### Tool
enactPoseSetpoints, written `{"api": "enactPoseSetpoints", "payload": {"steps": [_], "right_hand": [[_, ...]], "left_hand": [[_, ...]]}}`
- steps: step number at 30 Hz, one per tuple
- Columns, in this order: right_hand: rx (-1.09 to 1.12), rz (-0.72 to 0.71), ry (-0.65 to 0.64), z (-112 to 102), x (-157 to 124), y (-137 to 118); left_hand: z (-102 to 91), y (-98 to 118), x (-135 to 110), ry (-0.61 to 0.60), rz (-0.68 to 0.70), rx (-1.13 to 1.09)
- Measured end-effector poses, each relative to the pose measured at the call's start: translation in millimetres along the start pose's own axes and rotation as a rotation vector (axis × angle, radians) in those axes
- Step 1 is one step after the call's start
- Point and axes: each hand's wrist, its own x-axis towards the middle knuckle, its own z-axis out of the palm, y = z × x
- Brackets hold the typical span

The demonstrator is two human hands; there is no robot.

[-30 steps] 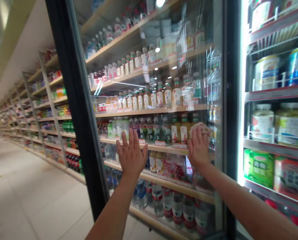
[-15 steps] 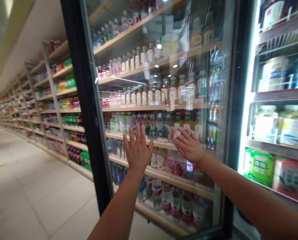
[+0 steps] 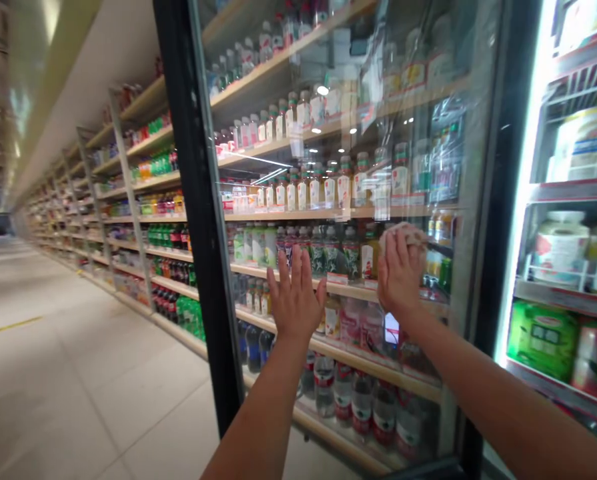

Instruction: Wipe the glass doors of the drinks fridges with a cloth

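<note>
An open glass cooler door (image 3: 358, 120) with a black frame (image 3: 198, 220) stands in front of me, reflecting shelves of drink bottles. My left hand (image 3: 295, 297) lies flat against the glass with its fingers spread. My right hand (image 3: 399, 270) presses a small pale cloth (image 3: 412, 233) against the glass at about the same height, further right; most of the cloth is hidden under the fingers.
To the right, the lit cooler interior (image 3: 563, 267) holds tubs and green packs on wire shelves. Long store shelves of bottles (image 3: 143, 220) run down the left along a pale tiled aisle floor (image 3: 78, 387).
My right hand swept the cloth left across the glass and then back right and slightly up. The left hand stayed flat on the glass. My view shifted, so the door sits further right.
</note>
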Motion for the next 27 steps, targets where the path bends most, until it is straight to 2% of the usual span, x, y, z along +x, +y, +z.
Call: {"api": "enactPoseSetpoints", "payload": {"steps": [1, 3, 4, 5, 8, 9, 12, 13, 15, 17, 19, 23, 25, 27], "right_hand": [[0.014, -0.082, -0.027, -0.3, -0.1, -2.1], [0.056, -0.334, -0.138, -1.1, -1.5, -4.8], [0.068, -0.395, -0.171, -1.5, -2.4, -4.9], [0.064, -0.374, -0.171, -2.0, -3.3, -3.8], [0.002, -0.104, -0.074, -3.3, -6.7, 4.5], [-0.006, -0.087, -0.065, -3.9, -8.6, 8.5], [0.025, -0.281, -0.142, -5.5, -15.9, 23.8], [0.030, -0.306, -0.155, -5.5, -18.8, 30.8], [0.021, -0.206, -0.126, -4.0, -26.8, 48.8], [0.009, -0.014, -0.052, -0.4, -41.0, 72.2], [0.009, 0.112, 0.017, 4.1, -64.5, 98.6], [-0.020, 0.266, 0.022, 9.0, -117.6, 145.5], [-0.037, 0.316, 0.028, 9.9, -124.4, 156.8], [-0.053, 0.341, 0.035, 10.8, -107.4, 154.1]], "left_hand": [[-0.3, 0.3, 0.2, 0.002, 0.002, 0.005], [-1.0, 0.5, 0.5, -0.001, -0.001, 0.004], [-1.2, 0.4, 0.7, -0.002, -0.004, 0.001], [-1.3, 0.1, 0.8, -0.001, -0.007, -0.002], [-1.2, -0.8, 0.8, 0.009, -0.004, -0.001], [-1.1, -1.0, 0.8, 0.012, -0.002, 0.000], [-1.0, -1.4, 1.2, 0.011, 0.000, 0.002], [-1.1, -1.4, 1.4, 0.009, -0.002, 0.003], [-1.5, -0.9, 1.9, 0.007, -0.002, 0.002], [-2.3, 0.1, 2.1, 0.002, -0.009, 0.007], [-3.4, 1.5, 1.6, -0.005, -0.016, 0.022], [-6.2, 3.7, -0.3, -0.021, -0.021, 0.045], [-7.6, 4.2, -1.0, -0.021, -0.022, 0.037], [-8.8, 4.6, -1.2, -0.022, -0.023, 0.022]]}}
